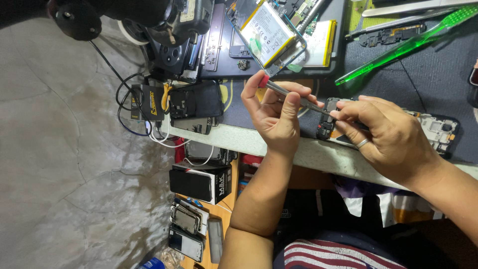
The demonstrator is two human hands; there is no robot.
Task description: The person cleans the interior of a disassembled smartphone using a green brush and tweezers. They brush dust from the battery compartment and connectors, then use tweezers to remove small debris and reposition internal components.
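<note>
Nearest the camera, two bare forearms rise from a striped shirt [323, 254] toward the bench edge [279, 147]. The left hand [276, 112] is curled nearly shut: thumb and forefinger pinch a pair of metal tweezers [294, 98] with a red end, the other fingers folded in beneath. The tweezers slant toward four o'clock, and their tips meet the top end of an opened phone [328, 122] lying flat on the dark mat [428, 74], just past the bench edge. The phone sits at three o'clock from the left hand, between the two hands. The right hand [386, 132], with one ring on it, lies over the phone's middle, fingers close together and pressed down on it, thumb and forefinger closing on the spot where the tweezer tips land. The phone's far end shows a pale frame at three o'clock of that hand.

Farther off, at twelve o'clock from the left hand, a second opened phone [269, 32] lies with its battery showing, and one loose yellow-edged battery [321, 45] lies just beside it. At two o'clock, one green translucent tool [408, 45] lies slantwise on the mat. At nine o'clock, one black phone back [196, 99] rests near a tangle of cables.
</note>
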